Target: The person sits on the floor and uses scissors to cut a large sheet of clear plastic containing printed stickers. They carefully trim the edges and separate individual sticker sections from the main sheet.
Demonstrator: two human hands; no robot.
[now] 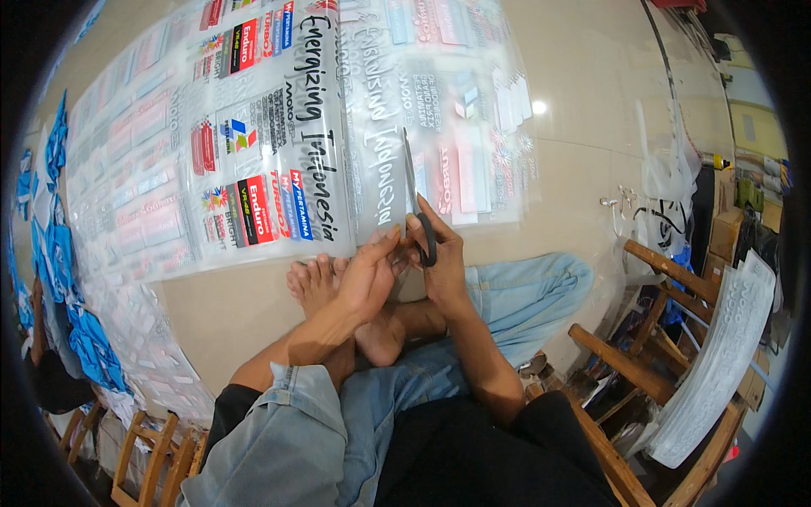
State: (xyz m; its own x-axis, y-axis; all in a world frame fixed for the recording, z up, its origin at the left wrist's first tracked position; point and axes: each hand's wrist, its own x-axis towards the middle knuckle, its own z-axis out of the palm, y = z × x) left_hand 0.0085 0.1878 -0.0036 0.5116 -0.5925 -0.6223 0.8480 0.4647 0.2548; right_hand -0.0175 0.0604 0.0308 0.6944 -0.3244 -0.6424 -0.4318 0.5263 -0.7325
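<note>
My right hand (pixel 447 266) holds a pair of scissors (pixel 412 174), with fingers in the black handle and the blades pointing away from me. The blades lie along the near part of a transparent film sheet (pixel 374 171) that bears large lettering in reverse. Close beside the scissors, the fingertips of my left hand (pixel 370 275) pinch the near edge of the film. To the left spreads a wide printed film (pixel 285 146) with black lettering and coloured logos. My bare feet (pixel 310 285) rest just below its near edge.
Pale tiles cover the floor (pixel 589 190). Wooden frames (pixel 621 364) stand at the right, with lettered film strips (pixel 716 374) lying over one. More printed film (pixel 152 348) lies at the left, near blue fabric (pixel 60 253) and another person (pixel 57 380). Wooden stools (pixel 149 456) stand at lower left.
</note>
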